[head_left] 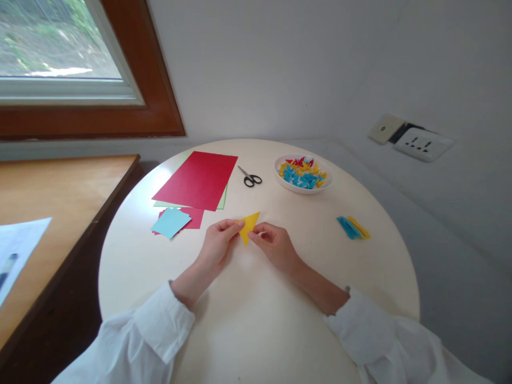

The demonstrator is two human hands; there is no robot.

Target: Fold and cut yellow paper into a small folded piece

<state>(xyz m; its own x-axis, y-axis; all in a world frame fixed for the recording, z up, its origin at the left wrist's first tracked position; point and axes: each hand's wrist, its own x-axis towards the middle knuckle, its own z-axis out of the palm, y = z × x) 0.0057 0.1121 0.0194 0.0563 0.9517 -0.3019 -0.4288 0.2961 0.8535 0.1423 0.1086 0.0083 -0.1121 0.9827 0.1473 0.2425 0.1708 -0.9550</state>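
Observation:
A yellow piece of paper (249, 225), folded into a triangle, is held up over the middle of the round table. My left hand (222, 237) pinches its left side between thumb and fingers. On its lower right edge, my right hand (274, 242) closes thumb and fingertips on the same paper. Left of my hands lie small square sheets, a light blue one (172, 222) on top of red ones (195, 217). Beyond them is a large red sheet (196, 180) over a green sheet (222, 199). Black-handled scissors (250, 178) rest past the paper.
A white round dish (296, 188) with blue, yellow and red folded paper pieces stands at the back right of the white table (248, 330). Blue folded strips (349, 228) and yellow strips (360, 226) lie at the right. A wooden desk (76, 197) with a printed sheet (22, 245) stands left.

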